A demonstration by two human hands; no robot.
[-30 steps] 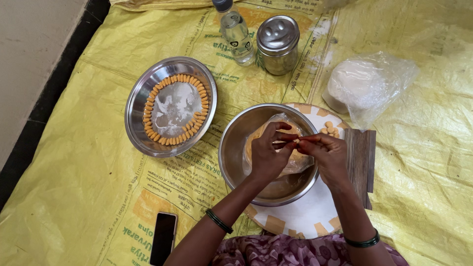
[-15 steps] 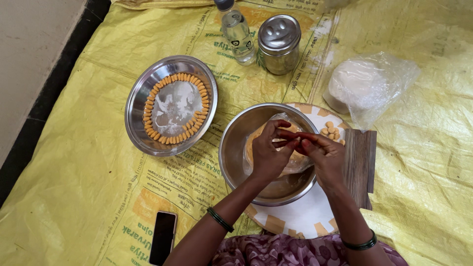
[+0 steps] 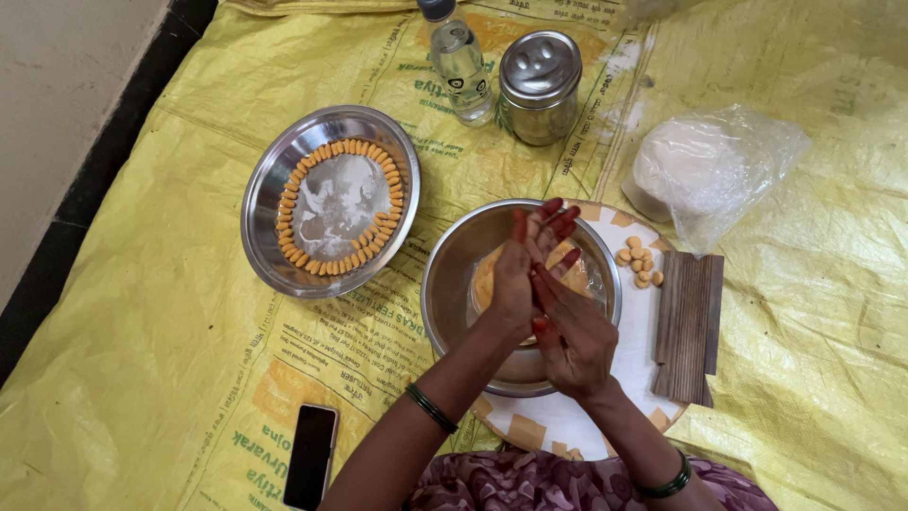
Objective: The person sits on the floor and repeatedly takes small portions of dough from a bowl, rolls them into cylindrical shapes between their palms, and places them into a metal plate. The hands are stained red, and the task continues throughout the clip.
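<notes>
My left hand (image 3: 518, 274) and my right hand (image 3: 575, 336) are pressed palm to palm, fingers straight, above a steel bowl (image 3: 445, 284). The small dough piece pinched a moment ago is hidden between the palms. Orange dough (image 3: 487, 282) lies in clear plastic inside the bowl. The bowl stands on a round white board (image 3: 634, 374). Several small dough balls (image 3: 638, 265) lie on that board right of my hands. At the left, a steel plate (image 3: 260, 203) holds a ring of shaped orange pieces (image 3: 383, 203).
A ridged wooden block (image 3: 689, 326) lies on the board's right edge. A plastic bag of white flour (image 3: 709, 170), a steel canister (image 3: 539, 85) and a clear bottle (image 3: 459, 61) stand at the back. A phone (image 3: 312, 454) lies front left on the yellow sheet (image 3: 170, 331).
My fingertips were pinching a small dough piece over the bowl; now both hands have flattened against each other with the piece between the palms.
</notes>
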